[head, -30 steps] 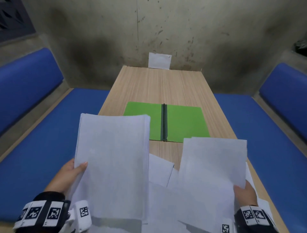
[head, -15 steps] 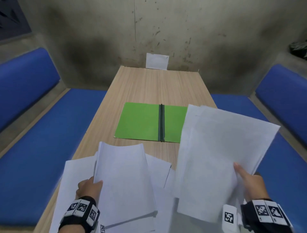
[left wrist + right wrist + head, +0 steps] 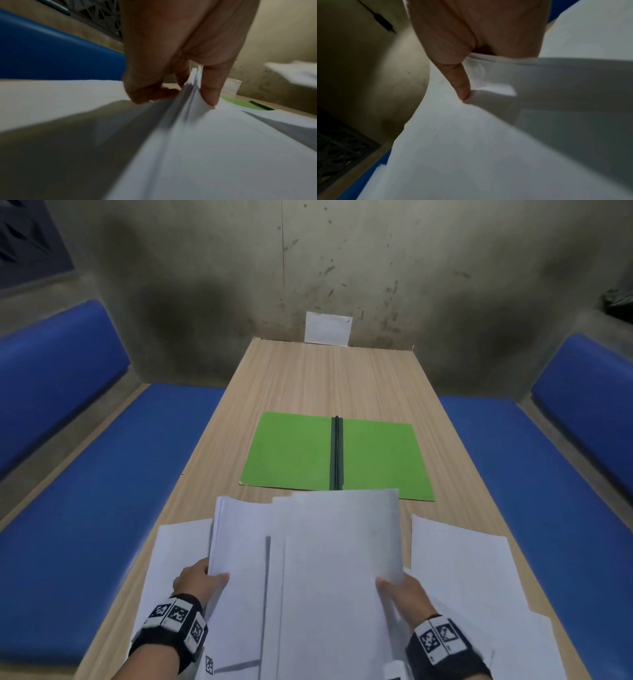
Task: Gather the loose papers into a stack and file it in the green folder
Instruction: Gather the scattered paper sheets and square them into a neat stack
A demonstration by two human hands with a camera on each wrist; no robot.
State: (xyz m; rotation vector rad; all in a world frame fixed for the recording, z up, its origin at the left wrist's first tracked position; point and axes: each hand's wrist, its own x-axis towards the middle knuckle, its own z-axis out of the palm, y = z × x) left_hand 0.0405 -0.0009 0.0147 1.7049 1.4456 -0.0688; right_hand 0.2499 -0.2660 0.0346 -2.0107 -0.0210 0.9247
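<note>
The green folder (image 3: 337, 455) lies open and flat in the middle of the wooden table (image 3: 322, 378), its dark spine upward. Just in front of it I hold white papers. My left hand (image 3: 202, 578) pinches the left edge of one sheaf of papers (image 3: 246, 549), thumb on top; the left wrist view shows the sheaf (image 3: 192, 83) between thumb and fingers. My right hand (image 3: 399, 589) pinches a second batch of sheets (image 3: 342, 559) that overlaps the first on its right; its thumb (image 3: 458, 83) presses on top. More loose sheets (image 3: 459, 570) lie on the table beneath.
Blue cushioned benches (image 3: 102, 508) run along both sides of the table. A small white card (image 3: 327, 328) leans on the stained concrete wall at the table's far end. One loose sheet (image 3: 178, 546) sticks out over the left table edge.
My right hand has swung its sheets from out on the right inward over the left sheaf. Both hands have drawn together, and the folder is uncovered.
</note>
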